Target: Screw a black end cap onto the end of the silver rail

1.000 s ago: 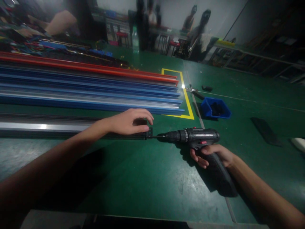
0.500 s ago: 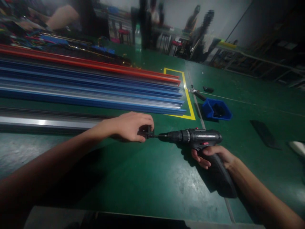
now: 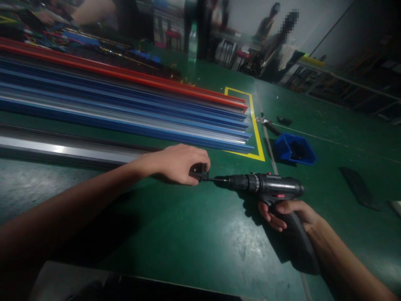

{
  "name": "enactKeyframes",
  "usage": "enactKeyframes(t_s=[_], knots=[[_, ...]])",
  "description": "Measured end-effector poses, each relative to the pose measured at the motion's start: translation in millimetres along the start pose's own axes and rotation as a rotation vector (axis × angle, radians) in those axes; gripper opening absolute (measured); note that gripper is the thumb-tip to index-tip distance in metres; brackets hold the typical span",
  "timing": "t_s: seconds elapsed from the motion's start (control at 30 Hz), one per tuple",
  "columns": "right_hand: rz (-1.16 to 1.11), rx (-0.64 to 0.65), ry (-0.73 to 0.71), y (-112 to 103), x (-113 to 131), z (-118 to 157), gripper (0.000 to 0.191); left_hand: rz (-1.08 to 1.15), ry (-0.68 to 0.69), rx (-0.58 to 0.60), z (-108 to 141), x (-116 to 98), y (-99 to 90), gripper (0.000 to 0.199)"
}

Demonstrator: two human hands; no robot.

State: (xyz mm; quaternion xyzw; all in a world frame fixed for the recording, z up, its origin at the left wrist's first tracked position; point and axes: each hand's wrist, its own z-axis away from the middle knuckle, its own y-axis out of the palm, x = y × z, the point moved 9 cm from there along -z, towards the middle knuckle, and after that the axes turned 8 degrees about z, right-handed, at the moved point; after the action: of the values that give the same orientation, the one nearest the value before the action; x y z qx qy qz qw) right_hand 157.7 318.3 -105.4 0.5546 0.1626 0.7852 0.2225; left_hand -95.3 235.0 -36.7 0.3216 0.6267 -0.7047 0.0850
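Note:
My left hand (image 3: 184,164) is closed around a small black end piece (image 3: 204,172) at the right end of a long silver-grey metal profile (image 3: 72,149). My right hand (image 3: 290,213) grips the handle of a black cordless drill (image 3: 266,184), which lies level and points left. The drill's thin bit reaches the black piece between my left thumb and fingers. Whether the tip sits in a screw is too small to make out. My palm hides part of the end piece.
Blue profiles (image 3: 156,121) and a red profile (image 3: 140,75) lie behind, ending inside yellow tape (image 3: 259,144). Right of them are a blue bin (image 3: 294,148) with dark parts, pliers (image 3: 267,123) and a flat black object (image 3: 359,188). A person's arm (image 3: 94,14) works at far left, near coloured wires.
The whole view has shifted, so everything appears slightly further right. Both hands keep their grips, and the drill bit stays at the black end piece.

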Motion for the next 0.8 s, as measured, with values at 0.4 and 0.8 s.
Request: enactKeyframes(t_s=[0.4,0.8], knots=[[0.038,-0.078,0.022,-5.9,-3.6,0.9,0.027,-0.009,0.008,0.000,-0.2,-0.9,0.2,0.029],[0.046,-0.057,0.031,-3.7,-3.1,0.9,0.025,-0.011,0.002,-0.002,-0.9,-0.4,0.1,0.030]])
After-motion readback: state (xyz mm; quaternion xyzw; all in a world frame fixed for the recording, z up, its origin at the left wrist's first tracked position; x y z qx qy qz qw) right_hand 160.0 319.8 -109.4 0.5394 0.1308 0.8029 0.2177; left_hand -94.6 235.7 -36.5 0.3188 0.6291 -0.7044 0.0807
